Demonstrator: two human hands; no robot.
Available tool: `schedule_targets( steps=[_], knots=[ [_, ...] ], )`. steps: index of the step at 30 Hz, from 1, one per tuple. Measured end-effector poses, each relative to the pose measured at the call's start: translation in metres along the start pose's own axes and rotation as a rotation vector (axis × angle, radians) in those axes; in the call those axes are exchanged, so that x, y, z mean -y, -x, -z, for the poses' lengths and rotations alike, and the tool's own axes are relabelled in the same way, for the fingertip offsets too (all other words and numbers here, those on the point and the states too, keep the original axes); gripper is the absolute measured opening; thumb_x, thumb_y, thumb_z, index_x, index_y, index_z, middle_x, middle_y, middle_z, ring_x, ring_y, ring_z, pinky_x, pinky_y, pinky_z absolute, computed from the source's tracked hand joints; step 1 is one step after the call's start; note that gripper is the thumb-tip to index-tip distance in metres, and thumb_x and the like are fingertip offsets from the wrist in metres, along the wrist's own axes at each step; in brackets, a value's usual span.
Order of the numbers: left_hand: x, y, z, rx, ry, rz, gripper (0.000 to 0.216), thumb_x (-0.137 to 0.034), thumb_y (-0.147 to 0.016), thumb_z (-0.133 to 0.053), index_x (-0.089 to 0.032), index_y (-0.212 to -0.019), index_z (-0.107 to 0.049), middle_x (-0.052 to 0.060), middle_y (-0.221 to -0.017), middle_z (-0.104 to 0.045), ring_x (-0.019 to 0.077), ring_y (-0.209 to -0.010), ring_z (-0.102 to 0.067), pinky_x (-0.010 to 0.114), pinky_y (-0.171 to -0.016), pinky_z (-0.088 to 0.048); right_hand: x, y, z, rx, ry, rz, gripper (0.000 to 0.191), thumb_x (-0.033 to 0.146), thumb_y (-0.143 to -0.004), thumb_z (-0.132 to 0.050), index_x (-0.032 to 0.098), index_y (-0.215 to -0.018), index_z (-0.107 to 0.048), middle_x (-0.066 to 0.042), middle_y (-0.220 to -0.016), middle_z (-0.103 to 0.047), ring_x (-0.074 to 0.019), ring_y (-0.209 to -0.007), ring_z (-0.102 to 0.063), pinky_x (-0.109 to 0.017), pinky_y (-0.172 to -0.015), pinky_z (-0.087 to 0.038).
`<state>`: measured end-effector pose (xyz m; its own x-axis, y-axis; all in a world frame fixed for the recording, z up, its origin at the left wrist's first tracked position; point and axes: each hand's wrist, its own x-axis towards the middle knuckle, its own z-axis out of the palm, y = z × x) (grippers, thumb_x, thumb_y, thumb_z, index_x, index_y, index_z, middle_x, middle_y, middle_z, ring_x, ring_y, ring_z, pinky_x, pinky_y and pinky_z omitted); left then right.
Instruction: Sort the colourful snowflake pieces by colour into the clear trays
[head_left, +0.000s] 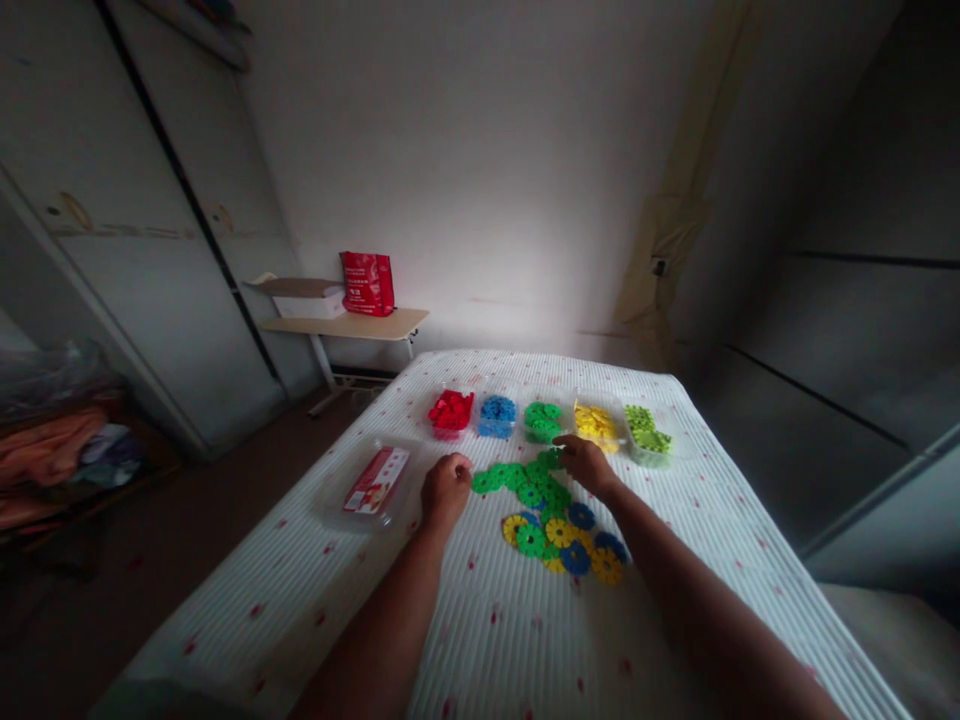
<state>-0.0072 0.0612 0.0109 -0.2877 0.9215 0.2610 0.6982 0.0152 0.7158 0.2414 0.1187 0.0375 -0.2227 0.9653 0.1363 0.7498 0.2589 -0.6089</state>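
Green notched plastic discs [517,476], the flower-shaped interlocking kind, lie in a chain and a cluster on the bed cover. My left hand [446,487] is closed just left of the chain's end; whatever its curled fingers hold, if anything, is hidden. At the far right end of the green pieces, my right hand [589,465] pinches a green disc [550,459] at its edge. Nearer to me, yellow discs [607,566], blue discs [576,557] and a green disc [530,541] lie in a loose overlapping pile.
Clear tubs stand in a row behind my hands, with red pieces [451,410], blue pieces [497,414], green pieces [543,420], yellow pieces [595,424] and light-green pieces [646,430]. A labelled clear lid [377,480] lies left. A side table [352,325] bears a red bag [367,284].
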Motion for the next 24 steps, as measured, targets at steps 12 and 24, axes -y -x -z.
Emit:
schedule_targets(
  steps=[12,24],
  knots=[
    [-0.002,0.001,0.002,0.033,-0.058,0.024,0.017,-0.010,-0.073,-0.048,-0.018,-0.078,-0.062,0.001,-0.082,-0.066,0.0118,-0.076,-0.057,0.021,-0.069,-0.037,0.004,-0.013,-0.012,0.074,0.212,0.004,0.030,0.012,-0.063,-0.059,0.018,-0.092,-0.065,-0.005,-0.083,-0.067,-0.0177,-0.078,-0.059,-0.024,-0.067,-0.041],
    [-0.002,0.000,0.001,0.036,-0.086,0.028,0.017,-0.010,-0.074,-0.047,-0.018,-0.079,-0.062,0.002,-0.084,-0.067,0.0120,-0.079,-0.057,0.021,-0.070,-0.038,-0.018,0.011,0.004,0.006,-0.056,-0.133,0.004,0.018,-0.065,-0.053,0.019,-0.067,-0.050,0.006,-0.049,-0.050,-0.0078,-0.045,-0.046,-0.018,-0.043,-0.031]
  ],
)
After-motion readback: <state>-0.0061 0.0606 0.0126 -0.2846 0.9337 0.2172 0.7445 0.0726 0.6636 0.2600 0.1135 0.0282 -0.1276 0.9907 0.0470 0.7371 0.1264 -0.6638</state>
